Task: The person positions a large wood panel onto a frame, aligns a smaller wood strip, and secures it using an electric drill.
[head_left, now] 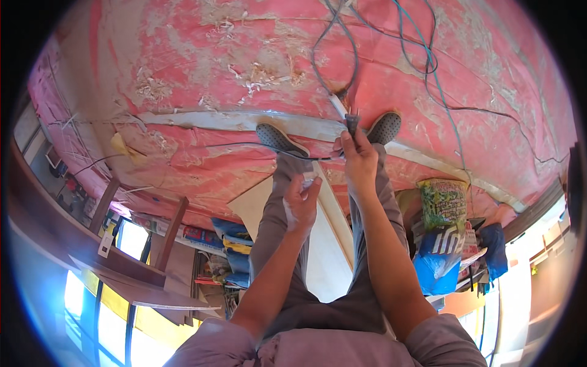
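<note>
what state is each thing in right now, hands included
Left hand: closed on a small pale item
Pale item: gripped, partly hidden
Right hand: pinching a dark plug
Dark plug: held, not plugged in
Green cable: uncoiled
Pink sheeting: wrinkled, dusty
Shavings: scattered over the sheeting
Shoes: worn, set apart

Pink sheeting [214,67] smeared beige; grey trousers [273,208]; grey shoes [385,126], apparently dotted; blackish cable [322,159]; teal cord [451,116].

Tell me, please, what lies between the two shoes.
In the head view, a pale floor strip, overlapped by the right hand holding a dark plug-like piece.
</note>
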Demonstrator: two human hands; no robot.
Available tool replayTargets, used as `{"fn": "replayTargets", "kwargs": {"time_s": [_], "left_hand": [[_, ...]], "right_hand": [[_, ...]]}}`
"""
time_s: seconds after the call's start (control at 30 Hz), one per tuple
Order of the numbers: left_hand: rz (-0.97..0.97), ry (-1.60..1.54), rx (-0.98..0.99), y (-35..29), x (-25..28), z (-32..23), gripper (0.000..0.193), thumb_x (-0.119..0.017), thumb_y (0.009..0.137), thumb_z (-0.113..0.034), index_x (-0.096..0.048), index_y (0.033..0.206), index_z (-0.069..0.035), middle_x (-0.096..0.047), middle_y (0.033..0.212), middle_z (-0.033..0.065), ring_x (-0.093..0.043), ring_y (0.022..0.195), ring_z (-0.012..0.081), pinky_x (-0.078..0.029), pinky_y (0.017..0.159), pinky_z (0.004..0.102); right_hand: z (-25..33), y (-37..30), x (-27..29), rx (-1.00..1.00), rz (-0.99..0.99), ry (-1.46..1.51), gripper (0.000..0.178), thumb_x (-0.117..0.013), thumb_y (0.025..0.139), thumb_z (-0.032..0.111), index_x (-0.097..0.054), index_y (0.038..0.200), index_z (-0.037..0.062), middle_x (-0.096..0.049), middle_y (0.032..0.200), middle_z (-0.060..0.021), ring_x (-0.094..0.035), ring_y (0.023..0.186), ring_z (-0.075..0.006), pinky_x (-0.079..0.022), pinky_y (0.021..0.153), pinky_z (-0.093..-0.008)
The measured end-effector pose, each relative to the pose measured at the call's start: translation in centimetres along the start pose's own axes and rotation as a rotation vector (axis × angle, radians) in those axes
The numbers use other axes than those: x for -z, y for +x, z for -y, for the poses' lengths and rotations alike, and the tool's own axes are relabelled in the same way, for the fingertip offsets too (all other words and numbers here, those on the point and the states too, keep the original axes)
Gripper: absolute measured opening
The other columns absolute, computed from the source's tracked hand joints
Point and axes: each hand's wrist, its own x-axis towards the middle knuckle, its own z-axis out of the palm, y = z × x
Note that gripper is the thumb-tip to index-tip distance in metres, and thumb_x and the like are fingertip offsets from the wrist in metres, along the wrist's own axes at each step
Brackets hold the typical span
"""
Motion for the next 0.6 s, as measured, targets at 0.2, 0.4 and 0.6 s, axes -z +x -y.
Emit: {"fn": "replayTargets", "kwargs": {"time_s": [0.2, 0.4, 0.6], "left_hand": [[0.280, 0.679, 0.124, 12.2, -3.1, 12.4, 0.074, -0.077, 0.091, -0.057, -0.059, 0.129, 0.003, -0.072, 0.113, 0.0297, -0.070, 0.108, 0.0481, -0.056, 0.092, 0.0503], [-0.305, 0.642, -0.165, 26.0, -11.4, 7.9, 0.085, -0.083, 0.085, -0.056, -0.052, 0.127, 0.011, -0.070, 0.111, 0.0340, -0.069, 0.109, 0.0520, -0.053, 0.093, 0.0537], [-0.224, 0.639, -0.187, 25.7, -9.9, 8.0, 0.071, -0.086, 0.085, -0.040, -0.051, 0.123, 0.008, -0.072, 0.111, 0.0285, -0.074, 0.097, 0.0433, -0.057, 0.084, 0.0478]], "right_hand": [[3.5, 0.0, 0.5, -0.135, -0.073, 0.227, 0.031, -0.056, 0.114, 0.025, -0.062, 0.129, -0.0011, -0.065, 0.081, -0.0050, -0.050, 0.057, -0.0099, -0.052, 0.060, -0.0292], [3.3, 1.3, 2.9, -0.178, -0.125, 0.227, 0.036, -0.054, 0.114, 0.025, -0.058, 0.139, -0.0015, -0.068, 0.085, -0.0097, -0.051, 0.056, -0.0102, -0.053, 0.059, -0.0291], [4.3, 1.8, 4.3, -0.168, -0.088, 0.216, 0.038, -0.058, 0.113, 0.025, -0.061, 0.139, -0.0023, -0.068, 0.089, -0.0087, -0.050, 0.059, -0.0075, -0.051, 0.059, -0.0283]]}}
